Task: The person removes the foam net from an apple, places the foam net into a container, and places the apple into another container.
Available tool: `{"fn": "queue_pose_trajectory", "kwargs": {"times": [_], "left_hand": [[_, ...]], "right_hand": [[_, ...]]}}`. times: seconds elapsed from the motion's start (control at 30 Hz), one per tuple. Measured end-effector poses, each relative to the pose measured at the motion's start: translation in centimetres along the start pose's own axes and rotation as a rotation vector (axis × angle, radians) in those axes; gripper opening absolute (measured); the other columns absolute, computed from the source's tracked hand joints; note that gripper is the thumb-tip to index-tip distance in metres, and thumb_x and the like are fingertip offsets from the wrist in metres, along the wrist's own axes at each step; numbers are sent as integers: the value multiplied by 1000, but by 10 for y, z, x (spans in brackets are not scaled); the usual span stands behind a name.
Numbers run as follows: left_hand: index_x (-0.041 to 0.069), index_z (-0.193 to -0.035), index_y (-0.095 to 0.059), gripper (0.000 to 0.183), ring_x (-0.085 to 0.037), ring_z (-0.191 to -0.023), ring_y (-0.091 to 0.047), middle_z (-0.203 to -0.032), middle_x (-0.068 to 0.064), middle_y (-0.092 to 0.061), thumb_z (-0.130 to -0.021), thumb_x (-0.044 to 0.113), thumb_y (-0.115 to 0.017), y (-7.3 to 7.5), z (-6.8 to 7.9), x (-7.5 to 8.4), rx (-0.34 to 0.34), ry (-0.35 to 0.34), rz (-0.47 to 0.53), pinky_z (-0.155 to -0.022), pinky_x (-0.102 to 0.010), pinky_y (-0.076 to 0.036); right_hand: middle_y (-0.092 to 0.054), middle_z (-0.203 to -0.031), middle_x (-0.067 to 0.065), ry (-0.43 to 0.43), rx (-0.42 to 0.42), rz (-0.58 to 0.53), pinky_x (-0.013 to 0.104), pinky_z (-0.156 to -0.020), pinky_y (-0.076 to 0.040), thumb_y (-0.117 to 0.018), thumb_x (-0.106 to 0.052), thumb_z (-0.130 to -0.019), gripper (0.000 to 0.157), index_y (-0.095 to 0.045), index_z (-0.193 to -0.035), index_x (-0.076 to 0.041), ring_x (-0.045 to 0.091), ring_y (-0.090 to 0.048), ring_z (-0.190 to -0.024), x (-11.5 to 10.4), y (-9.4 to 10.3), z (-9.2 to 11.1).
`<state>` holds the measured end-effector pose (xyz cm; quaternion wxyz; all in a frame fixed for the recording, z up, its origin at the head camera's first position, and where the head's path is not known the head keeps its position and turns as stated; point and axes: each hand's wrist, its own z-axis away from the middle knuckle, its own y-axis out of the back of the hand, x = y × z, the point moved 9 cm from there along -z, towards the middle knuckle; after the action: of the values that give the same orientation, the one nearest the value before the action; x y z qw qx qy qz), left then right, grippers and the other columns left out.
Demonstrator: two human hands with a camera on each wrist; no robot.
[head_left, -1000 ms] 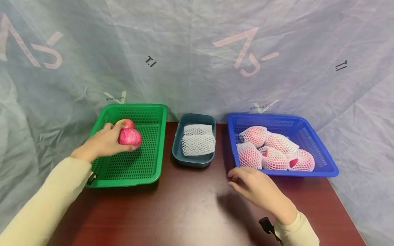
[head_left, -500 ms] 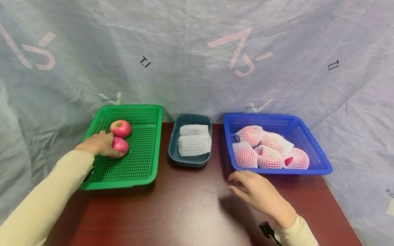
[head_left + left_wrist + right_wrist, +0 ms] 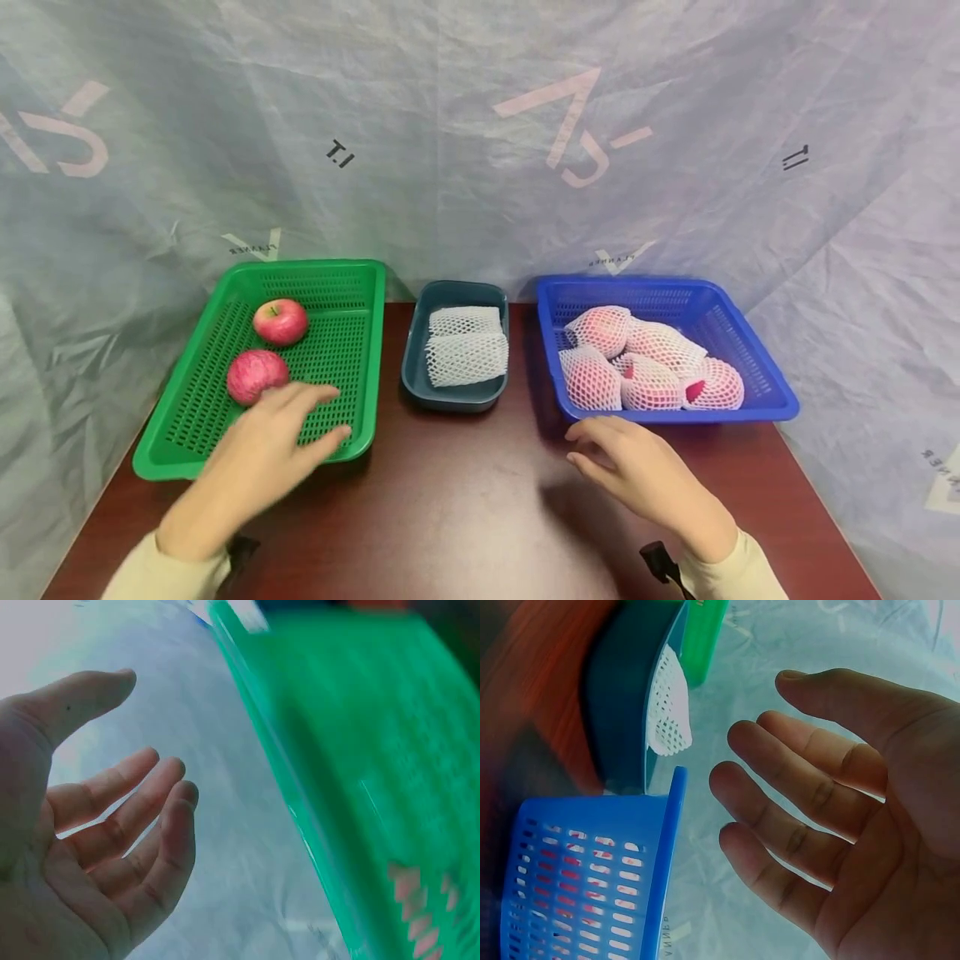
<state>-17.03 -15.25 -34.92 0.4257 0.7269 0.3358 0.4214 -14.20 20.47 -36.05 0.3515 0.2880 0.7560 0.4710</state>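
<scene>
In the head view two red apples lie in the green basket [image 3: 378, 350]: one apple [image 3: 281, 322] at the back, another apple [image 3: 255, 375] nearer the front. My left hand [image 3: 262, 454] hovers over the basket's front edge, fingers spread and holding nothing. The left wrist view shows that same hand [image 3: 112, 825] with a bare palm beside the green wall. At the front rim of the blue basket [image 3: 757, 408], my right hand [image 3: 648, 475] hangs loosely curled with nothing in it. Several apples in white foam net sleeves [image 3: 652, 383] fill that blue basket.
Between the baskets stands a dark teal tray [image 3: 450, 404] holding white foam net sleeves [image 3: 467, 358]. All of them rest on a reddish-brown table [image 3: 450, 500]. A grey printed cloth [image 3: 442, 167] hangs behind.
My left hand has let go of the front apple inside the green basket and drawn back toward the front edge. The green basket's near side has shifted left. The right hand has barely moved.
</scene>
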Motion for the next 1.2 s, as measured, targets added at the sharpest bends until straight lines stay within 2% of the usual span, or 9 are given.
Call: {"fn": "queue_pose_trajectory", "kwargs": {"times": [0.13, 0.27, 0.4, 0.5, 0.63, 0.83, 0.93, 1.03, 1.2], "left_hand": [[13, -121, -68, 44, -26, -106, -63, -115, -3, -66, -84, 32, -81, -3, 15, 22, 59, -3, 32, -79, -52, -54], [13, -120, -68, 44, -26, -107, -62, -114, -2, -66, -83, 32, -82, -7, 20, 25, 64, 13, 57, -81, -52, -54], [12, -120, -68, 44, -25, -106, -62, -113, -2, -66, -83, 33, -82, -11, 23, 25, 69, 2, 72, -81, -52, -53], [12, -119, -68, 45, -25, -105, -63, -112, -2, -66, -82, 32, -83, -12, 25, 25, 79, -6, 83, -81, -52, -53], [12, -120, -68, 45, -26, -105, -63, -112, -2, -66, -82, 32, -83, -14, 26, 25, 76, -9, 94, -82, -52, -53], [12, -119, -68, 45, -26, -107, -62, -113, -2, -66, -82, 31, -82, -18, 25, 25, 71, -24, 88, -83, -53, -52], [12, -119, -68, 44, -26, -107, -62, -113, -2, -65, -82, 32, -82, -20, 24, 26, 60, -27, 85, -83, -53, -52], [13, -119, -68, 44, -26, -108, -62, -114, -1, -65, -82, 32, -82, -22, 22, 27, 47, -22, 88, -84, -53, -52], [15, -120, -67, 44, -26, -107, -62, -113, 1, -65, -83, 33, -82, -22, 24, 29, 39, -16, 88, -83, -53, -52]], "right_hand": [[-66, -95, -10, 2, 4, 13, 34, -75, -55, -80, -19, -85, 19, -69, -101, -20, 6, -63, -89, 1, 3, 2], [-66, -92, -12, -13, -4, 17, 33, -73, -55, -79, -18, -85, 18, -69, -100, -20, 4, -63, -86, 9, 9, 1], [-66, -89, -12, -58, -9, 19, 34, -70, -55, -78, -14, -86, 15, -69, -98, -18, 5, -64, -81, 35, 24, -2], [-67, -86, -9, -109, -20, 31, 35, -67, -55, -76, -9, -86, 13, -69, -96, -14, 9, -65, -77, 67, 40, -5], [-69, -82, -1, -228, -73, 60, 40, -65, -54, -74, -8, -88, 12, -68, -98, -5, 17, -67, -74, 127, 59, -5], [-69, -92, 18, -388, -203, 101, 55, -80, -51, -73, -17, -90, 29, -64, -107, 5, 38, -66, -88, 217, 67, -21], [-67, -98, 24, -438, -269, 107, 57, -84, -48, -74, -20, -89, 37, -62, -109, 8, 42, -64, -92, 247, 60, -37], [-65, -100, 27, -469, -380, 105, 57, -87, -47, -75, -27, -88, 50, -59, -115, 11, 43, -62, -96, 265, 38, -49], [-55, -129, 34, -577, -582, 41, 62, -99, -40, -75, -42, -87, 76, -50, -134, 11, 51, -49, -123, 281, 0, -45]]}}
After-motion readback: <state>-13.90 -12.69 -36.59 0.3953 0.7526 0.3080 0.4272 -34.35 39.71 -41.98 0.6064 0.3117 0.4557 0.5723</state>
